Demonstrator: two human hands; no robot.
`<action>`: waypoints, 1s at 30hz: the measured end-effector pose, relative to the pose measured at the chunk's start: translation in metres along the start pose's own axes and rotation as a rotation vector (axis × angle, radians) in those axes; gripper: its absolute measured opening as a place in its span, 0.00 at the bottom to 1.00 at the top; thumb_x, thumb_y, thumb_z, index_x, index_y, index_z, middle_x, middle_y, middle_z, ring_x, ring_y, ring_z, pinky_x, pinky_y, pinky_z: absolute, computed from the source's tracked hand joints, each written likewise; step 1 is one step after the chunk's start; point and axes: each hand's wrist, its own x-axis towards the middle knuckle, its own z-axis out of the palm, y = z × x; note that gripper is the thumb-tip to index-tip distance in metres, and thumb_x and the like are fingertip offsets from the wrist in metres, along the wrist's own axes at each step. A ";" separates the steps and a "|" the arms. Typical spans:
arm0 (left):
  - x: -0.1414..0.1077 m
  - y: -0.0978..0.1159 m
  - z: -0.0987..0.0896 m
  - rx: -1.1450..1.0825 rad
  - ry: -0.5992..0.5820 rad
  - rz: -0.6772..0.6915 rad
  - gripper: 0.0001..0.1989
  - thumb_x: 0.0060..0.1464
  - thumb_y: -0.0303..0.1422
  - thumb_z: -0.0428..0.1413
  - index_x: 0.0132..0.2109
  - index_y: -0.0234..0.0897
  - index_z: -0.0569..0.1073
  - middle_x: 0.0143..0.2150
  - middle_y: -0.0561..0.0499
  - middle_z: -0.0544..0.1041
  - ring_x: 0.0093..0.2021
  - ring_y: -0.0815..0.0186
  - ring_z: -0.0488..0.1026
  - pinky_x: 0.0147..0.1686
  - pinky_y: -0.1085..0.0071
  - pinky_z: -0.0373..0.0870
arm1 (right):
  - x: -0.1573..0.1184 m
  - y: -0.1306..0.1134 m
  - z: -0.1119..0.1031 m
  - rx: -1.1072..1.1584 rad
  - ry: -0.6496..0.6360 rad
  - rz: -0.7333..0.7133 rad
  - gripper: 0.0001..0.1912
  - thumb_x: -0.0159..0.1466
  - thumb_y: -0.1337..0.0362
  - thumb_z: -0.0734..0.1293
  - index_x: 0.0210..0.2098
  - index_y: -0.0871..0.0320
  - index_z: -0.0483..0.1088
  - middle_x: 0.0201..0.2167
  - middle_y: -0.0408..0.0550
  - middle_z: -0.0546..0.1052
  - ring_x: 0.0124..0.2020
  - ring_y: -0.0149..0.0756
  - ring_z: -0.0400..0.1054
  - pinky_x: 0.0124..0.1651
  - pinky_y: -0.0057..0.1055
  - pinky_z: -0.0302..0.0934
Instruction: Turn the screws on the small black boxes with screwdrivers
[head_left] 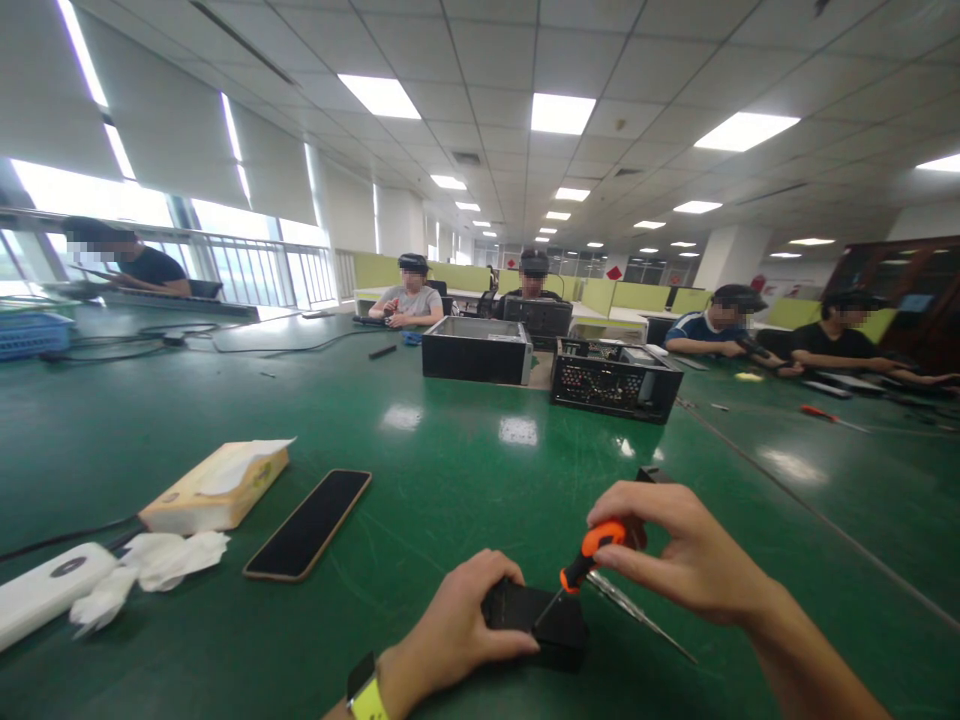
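My right hand [667, 545] is closed around the orange-and-black handle of a screwdriver [600, 540]. The shaft slants down to the left, and its tip meets the top of a small black box-shaped part [551, 625] on the table. My left hand [469, 620] grips that black part from its left side, thumb along the near edge and fingers behind it. Below my right hand a slim, pointed metal-and-clear tool [637, 610] lies on the table. Another black piece [654, 475] shows partly behind my right hand.
A phone [311, 525], tissue pack [217, 485], crumpled tissues [172, 560] and white device [52, 590] lie left on the green table [420, 450]. Two computer cases [476, 350] stand farther back. Several people sit around the edges. Another screwdriver [825, 415] lies far right.
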 end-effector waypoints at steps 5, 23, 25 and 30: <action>0.000 0.000 0.000 0.004 -0.002 -0.001 0.24 0.44 0.48 0.68 0.43 0.38 0.73 0.38 0.51 0.73 0.37 0.61 0.69 0.35 0.72 0.61 | -0.002 0.000 0.004 -0.103 0.040 -0.008 0.12 0.61 0.56 0.71 0.39 0.57 0.74 0.27 0.43 0.76 0.26 0.31 0.68 0.31 0.28 0.60; 0.001 0.001 0.000 -0.001 -0.012 -0.004 0.23 0.44 0.45 0.69 0.43 0.38 0.73 0.39 0.51 0.73 0.38 0.60 0.70 0.37 0.71 0.62 | -0.005 -0.008 -0.001 -0.063 -0.080 -0.047 0.12 0.64 0.64 0.67 0.48 0.56 0.72 0.35 0.46 0.78 0.33 0.33 0.71 0.37 0.29 0.63; 0.001 0.001 0.000 0.007 -0.011 -0.008 0.23 0.44 0.47 0.69 0.42 0.38 0.73 0.38 0.52 0.73 0.38 0.61 0.69 0.36 0.71 0.61 | -0.005 -0.009 -0.001 -0.103 -0.069 -0.013 0.11 0.63 0.61 0.68 0.44 0.56 0.73 0.31 0.44 0.77 0.29 0.33 0.70 0.34 0.29 0.61; 0.000 0.002 0.001 0.001 -0.003 -0.008 0.23 0.44 0.46 0.69 0.42 0.38 0.73 0.38 0.51 0.74 0.38 0.60 0.70 0.38 0.70 0.62 | -0.002 -0.009 -0.001 -0.063 -0.103 -0.030 0.13 0.65 0.63 0.66 0.49 0.56 0.72 0.37 0.47 0.77 0.34 0.34 0.71 0.38 0.30 0.63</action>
